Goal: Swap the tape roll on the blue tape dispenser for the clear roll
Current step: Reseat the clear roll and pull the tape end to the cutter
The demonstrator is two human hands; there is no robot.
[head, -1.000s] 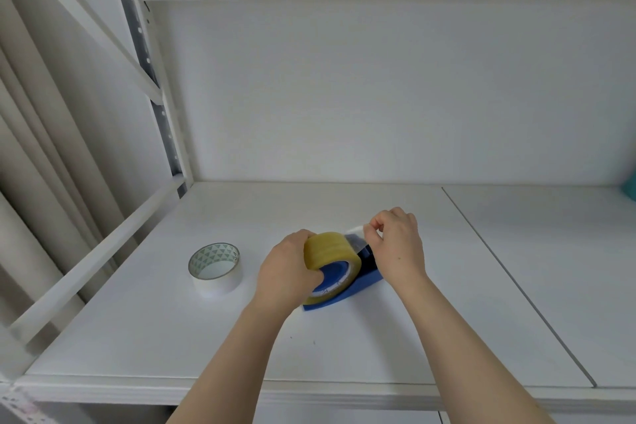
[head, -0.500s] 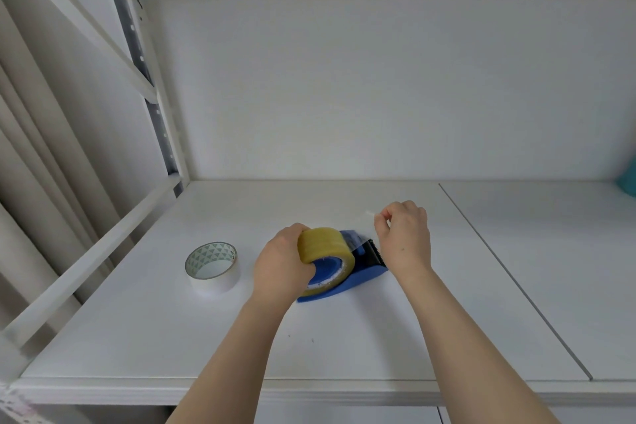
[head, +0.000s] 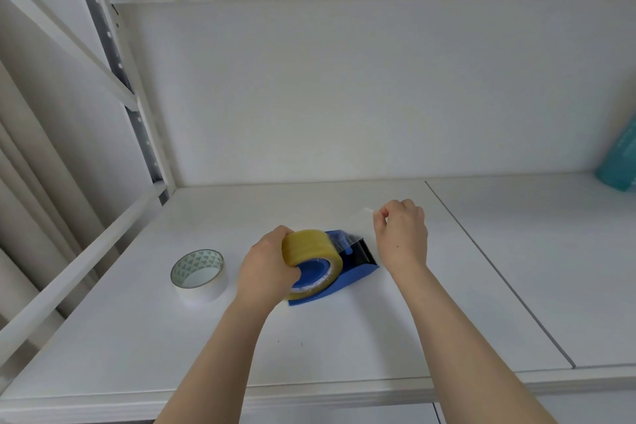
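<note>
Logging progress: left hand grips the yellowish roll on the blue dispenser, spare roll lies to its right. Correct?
No: the head view shows the spare roll left of the blue dispenser. The left hand does grip the yellowish roll on it.

Pretty bright overall, soft even light with no obvious single source, so the white shelf and back wall come out a flat greyish white. Shadows are faint: just a soft smudge under the white roll and the blue dispenser. The yellowish roll has a dull sheen, and the pulled strip of tape only shows as pale glints. The left hand is a bit smeared at its edge; right hand looks sharper. Fisheye bends the frame post and rails, and the teal thing at the right edge is mushy.
</note>
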